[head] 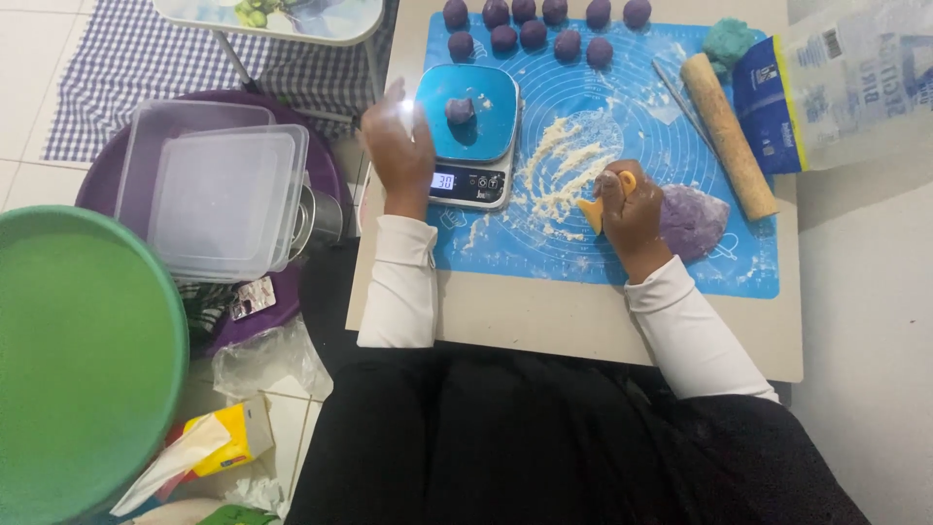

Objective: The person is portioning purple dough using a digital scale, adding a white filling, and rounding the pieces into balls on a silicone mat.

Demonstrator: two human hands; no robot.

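My left hand (397, 146) hovers with fingers apart at the left edge of a blue kitchen scale (468, 131), holding nothing. A small purple dough ball (460, 110) rests on the scale's pan. My right hand (632, 214) grips a yellow dough scraper (591, 214) on the blue silicone mat (603, 262), beside a large lump of purple dough (692, 220). Loose flour (569, 170) lies spread in the mat's middle. Several rolled purple balls (544, 24) sit in rows along the mat's far edge.
A wooden rolling pin (729, 136), a teal dough lump (729, 41) and a flour bag (846, 87) lie at the right. Stacked clear plastic containers (224, 194) on a purple basin, a green basin (78, 360) and a tissue box (233, 442) are on the floor left.
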